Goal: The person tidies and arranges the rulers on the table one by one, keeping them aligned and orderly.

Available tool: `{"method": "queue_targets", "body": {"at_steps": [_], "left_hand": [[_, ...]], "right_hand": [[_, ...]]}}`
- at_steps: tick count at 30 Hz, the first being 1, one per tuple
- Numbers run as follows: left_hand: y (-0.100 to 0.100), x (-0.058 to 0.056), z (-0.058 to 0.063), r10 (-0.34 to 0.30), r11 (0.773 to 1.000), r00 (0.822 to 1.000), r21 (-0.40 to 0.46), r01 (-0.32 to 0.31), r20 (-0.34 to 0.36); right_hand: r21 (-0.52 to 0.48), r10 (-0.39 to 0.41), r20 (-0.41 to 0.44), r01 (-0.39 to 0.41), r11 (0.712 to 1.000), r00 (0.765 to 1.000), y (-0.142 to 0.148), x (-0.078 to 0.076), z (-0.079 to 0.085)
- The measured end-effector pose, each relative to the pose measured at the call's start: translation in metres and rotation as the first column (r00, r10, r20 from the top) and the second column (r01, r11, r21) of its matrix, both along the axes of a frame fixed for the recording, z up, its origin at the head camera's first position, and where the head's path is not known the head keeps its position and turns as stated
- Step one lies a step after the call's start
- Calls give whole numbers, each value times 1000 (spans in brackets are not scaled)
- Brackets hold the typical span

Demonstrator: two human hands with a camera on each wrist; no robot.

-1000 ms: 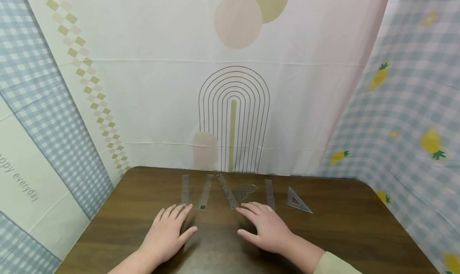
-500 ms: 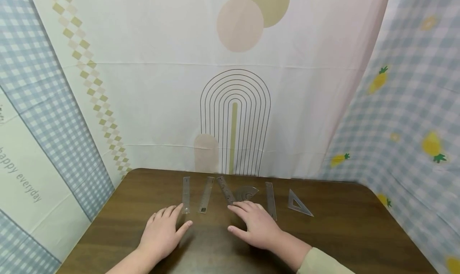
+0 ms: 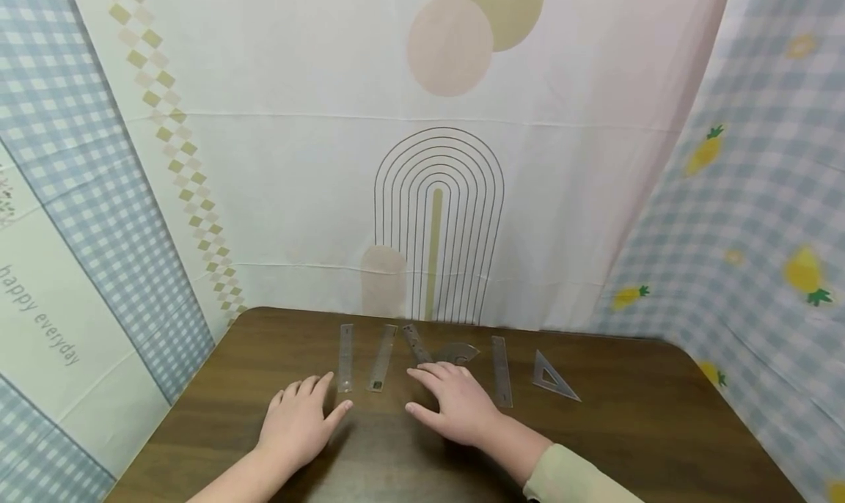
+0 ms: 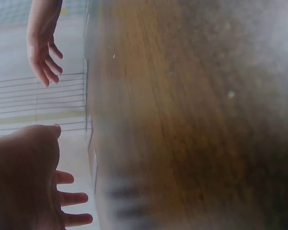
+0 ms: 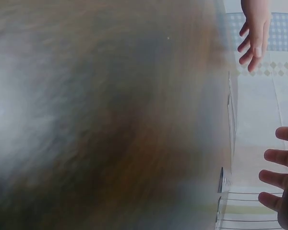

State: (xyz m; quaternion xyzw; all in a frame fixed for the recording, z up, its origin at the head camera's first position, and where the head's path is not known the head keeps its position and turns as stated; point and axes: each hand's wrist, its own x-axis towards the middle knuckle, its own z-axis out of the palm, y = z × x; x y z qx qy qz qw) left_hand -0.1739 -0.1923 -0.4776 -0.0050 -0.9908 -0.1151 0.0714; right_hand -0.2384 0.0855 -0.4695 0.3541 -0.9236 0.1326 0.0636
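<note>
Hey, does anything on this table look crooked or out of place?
Slightly: the third ruler from the left slants more than the other rulers, angled toward the protractor; the right hand hides that ruler's near end. Nothing looks spilled.

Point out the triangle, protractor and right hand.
Triangle [image 3: 564, 388]: head view, solid lower-right part.
Protractor [image 3: 467, 350]: head view, near its curved edge.
Right hand [image 3: 457, 400]: head view, back of the hand.

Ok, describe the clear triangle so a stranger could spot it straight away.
On the brown table, find the row of clear measuring tools toward the far edge. The clear triangle lies at the row's right end, past a ruler. Unlike its neighbours, it has three straight sides and a triangular cutout.
</note>
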Motion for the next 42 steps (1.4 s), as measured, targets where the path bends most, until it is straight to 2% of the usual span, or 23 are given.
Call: {"method": "queue_targets", "body": {"at_steps": [17, 26, 37, 42], "left_hand": [[-3, -10, -5, 28, 999, 998, -48, -25, 65], [-5, -16, -6, 39, 997, 994, -70, -32, 102], [-4, -24, -5, 47, 995, 988, -90, -34, 148], [-3, -29, -5, 42, 994, 989, -101, -28, 145]], "right_hand": [[14, -23, 12, 22, 1000, 1000, -30, -20, -7], [29, -30, 24, 29, 999, 999, -42, -30, -4], [69, -37, 58, 33, 997, 998, -61, -50, -3], [95, -38, 28, 35, 995, 999, -67, -62, -5]]}}
